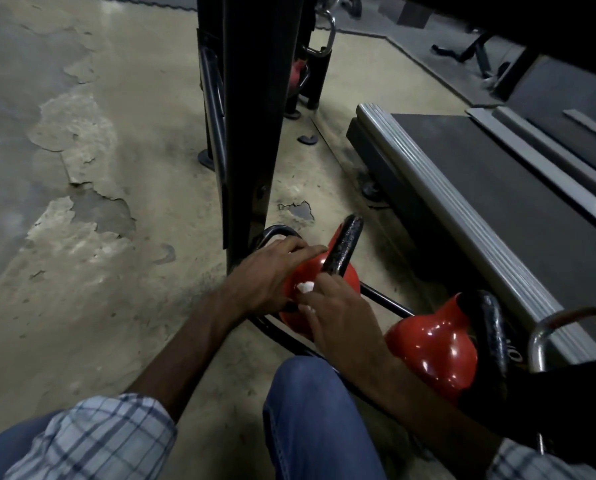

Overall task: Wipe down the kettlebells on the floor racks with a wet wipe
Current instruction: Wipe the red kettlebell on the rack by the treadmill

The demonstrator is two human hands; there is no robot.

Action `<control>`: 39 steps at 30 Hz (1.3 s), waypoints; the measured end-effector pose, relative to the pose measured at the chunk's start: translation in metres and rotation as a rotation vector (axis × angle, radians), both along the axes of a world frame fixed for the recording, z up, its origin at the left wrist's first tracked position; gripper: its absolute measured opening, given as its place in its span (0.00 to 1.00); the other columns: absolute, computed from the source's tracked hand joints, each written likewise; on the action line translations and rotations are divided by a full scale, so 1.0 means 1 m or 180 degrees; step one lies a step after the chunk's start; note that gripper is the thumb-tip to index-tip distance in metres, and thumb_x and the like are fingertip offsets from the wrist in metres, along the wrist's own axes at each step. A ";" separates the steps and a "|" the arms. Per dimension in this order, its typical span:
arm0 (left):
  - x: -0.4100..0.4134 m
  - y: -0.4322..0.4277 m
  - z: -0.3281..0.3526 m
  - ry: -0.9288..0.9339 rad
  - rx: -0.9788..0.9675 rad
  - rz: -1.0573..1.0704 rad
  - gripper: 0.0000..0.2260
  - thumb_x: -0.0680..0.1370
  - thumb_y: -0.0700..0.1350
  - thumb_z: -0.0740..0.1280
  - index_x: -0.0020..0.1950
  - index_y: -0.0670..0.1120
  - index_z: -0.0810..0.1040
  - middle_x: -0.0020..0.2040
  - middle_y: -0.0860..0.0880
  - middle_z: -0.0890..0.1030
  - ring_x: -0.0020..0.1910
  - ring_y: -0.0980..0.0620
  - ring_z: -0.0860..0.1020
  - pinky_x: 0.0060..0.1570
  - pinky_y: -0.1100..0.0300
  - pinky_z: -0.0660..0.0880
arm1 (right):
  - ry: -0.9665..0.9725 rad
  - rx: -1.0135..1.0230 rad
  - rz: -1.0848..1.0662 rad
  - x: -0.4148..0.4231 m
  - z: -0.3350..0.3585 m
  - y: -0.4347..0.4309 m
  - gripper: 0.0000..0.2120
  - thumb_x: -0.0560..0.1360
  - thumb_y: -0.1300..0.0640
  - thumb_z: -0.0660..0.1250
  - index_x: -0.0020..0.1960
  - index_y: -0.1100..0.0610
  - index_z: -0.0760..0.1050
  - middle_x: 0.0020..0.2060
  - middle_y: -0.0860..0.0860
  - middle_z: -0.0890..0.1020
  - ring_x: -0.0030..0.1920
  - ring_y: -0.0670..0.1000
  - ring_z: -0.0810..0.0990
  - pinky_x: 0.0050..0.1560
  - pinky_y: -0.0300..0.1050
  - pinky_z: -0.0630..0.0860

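One wipe [305, 287] in right hand [327, 318] on red kettlebell [350, 278]; neighbour's [435, 348] lettering [514, 353] unreadable.

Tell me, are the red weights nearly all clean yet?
Probably not. Nothing shows as finished for sure. Right now the left hand rests on one red kettlebell while the right hand holds a white wet wipe against it. The second kettlebell beside the knee is untouched, and a third kettlebell sits farther back behind the black post.
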State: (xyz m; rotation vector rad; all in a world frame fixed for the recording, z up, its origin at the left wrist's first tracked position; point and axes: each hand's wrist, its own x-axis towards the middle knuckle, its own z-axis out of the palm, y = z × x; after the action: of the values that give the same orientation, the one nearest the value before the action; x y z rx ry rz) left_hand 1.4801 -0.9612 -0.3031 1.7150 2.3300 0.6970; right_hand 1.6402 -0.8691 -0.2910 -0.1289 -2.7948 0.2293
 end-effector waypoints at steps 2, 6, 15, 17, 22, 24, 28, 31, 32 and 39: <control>-0.002 -0.001 -0.004 0.0052 -0.0084 0.0003 0.46 0.67 0.50 0.79 0.80 0.56 0.58 0.70 0.50 0.69 0.66 0.48 0.72 0.60 0.46 0.76 | 0.0241 -0.0404 -0.0091 0.016 -0.011 0.003 0.05 0.77 0.61 0.71 0.51 0.54 0.84 0.44 0.47 0.81 0.43 0.43 0.77 0.45 0.34 0.74; -0.002 -0.003 -0.001 0.0073 -0.0038 0.0008 0.49 0.65 0.51 0.81 0.79 0.60 0.56 0.71 0.52 0.68 0.67 0.49 0.71 0.61 0.47 0.76 | 0.0873 -0.2566 -0.1054 0.029 -0.026 -0.001 0.08 0.74 0.63 0.74 0.47 0.50 0.84 0.48 0.45 0.83 0.52 0.43 0.82 0.52 0.35 0.78; 0.013 -0.001 0.013 0.0244 0.0105 -0.0037 0.46 0.66 0.56 0.80 0.79 0.61 0.59 0.72 0.52 0.68 0.68 0.51 0.70 0.60 0.50 0.77 | 0.1680 -0.4399 -0.2247 0.014 -0.040 -0.017 0.12 0.74 0.68 0.72 0.53 0.54 0.80 0.49 0.52 0.86 0.52 0.51 0.85 0.51 0.47 0.82; 0.015 0.000 0.014 0.0292 0.0140 -0.0013 0.46 0.66 0.56 0.80 0.79 0.61 0.59 0.71 0.51 0.68 0.67 0.51 0.70 0.60 0.50 0.76 | 0.1688 -0.4584 -0.2374 0.012 -0.041 -0.016 0.12 0.75 0.67 0.72 0.53 0.53 0.82 0.49 0.52 0.86 0.51 0.51 0.85 0.50 0.47 0.81; 0.018 0.000 0.014 0.0312 0.0151 0.0042 0.46 0.66 0.56 0.80 0.79 0.62 0.59 0.72 0.52 0.67 0.68 0.51 0.69 0.62 0.54 0.74 | 0.1733 -0.4790 -0.2493 -0.007 -0.036 0.006 0.13 0.76 0.70 0.68 0.54 0.57 0.83 0.46 0.51 0.86 0.46 0.48 0.83 0.47 0.39 0.79; 0.019 0.000 0.016 0.0340 0.0175 0.0062 0.46 0.66 0.55 0.81 0.79 0.61 0.60 0.71 0.51 0.68 0.68 0.51 0.69 0.62 0.55 0.73 | 0.1312 -0.4725 -0.2274 -0.016 -0.032 0.018 0.11 0.77 0.70 0.67 0.55 0.60 0.82 0.46 0.52 0.86 0.43 0.46 0.83 0.46 0.36 0.79; 0.020 0.000 0.017 0.0348 0.0206 0.0092 0.46 0.65 0.55 0.81 0.78 0.61 0.62 0.71 0.51 0.69 0.68 0.50 0.70 0.63 0.56 0.71 | 0.0160 -0.4190 -0.1618 -0.021 -0.032 0.043 0.11 0.79 0.65 0.65 0.53 0.55 0.84 0.46 0.51 0.88 0.48 0.50 0.86 0.57 0.49 0.81; 0.020 0.000 0.016 0.0345 0.0193 0.0099 0.46 0.65 0.55 0.81 0.78 0.61 0.62 0.71 0.51 0.68 0.69 0.50 0.69 0.64 0.54 0.72 | -0.0373 -0.4426 -0.1277 -0.022 -0.033 0.061 0.18 0.76 0.71 0.60 0.52 0.55 0.84 0.50 0.57 0.87 0.53 0.63 0.84 0.60 0.61 0.79; 0.020 0.000 0.016 0.0329 0.0186 0.0105 0.46 0.65 0.55 0.81 0.78 0.62 0.62 0.71 0.51 0.68 0.69 0.51 0.69 0.64 0.54 0.72 | -0.0476 -0.4616 -0.1209 -0.023 -0.032 0.065 0.19 0.75 0.72 0.57 0.54 0.57 0.83 0.53 0.61 0.85 0.48 0.64 0.83 0.50 0.56 0.82; 0.019 0.000 0.014 0.0243 0.0206 0.0083 0.46 0.65 0.54 0.81 0.78 0.61 0.63 0.70 0.51 0.69 0.69 0.51 0.69 0.64 0.54 0.72 | -0.0686 -0.5416 -0.1476 -0.037 -0.019 0.074 0.20 0.78 0.73 0.48 0.62 0.68 0.74 0.45 0.54 0.86 0.21 0.42 0.61 0.18 0.34 0.58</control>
State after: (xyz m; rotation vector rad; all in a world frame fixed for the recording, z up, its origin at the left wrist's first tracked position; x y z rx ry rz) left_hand 1.4994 -0.9612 -0.2887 1.7712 2.4100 0.7315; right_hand 1.6034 -0.7949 -0.3095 -1.1302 -1.7831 2.3394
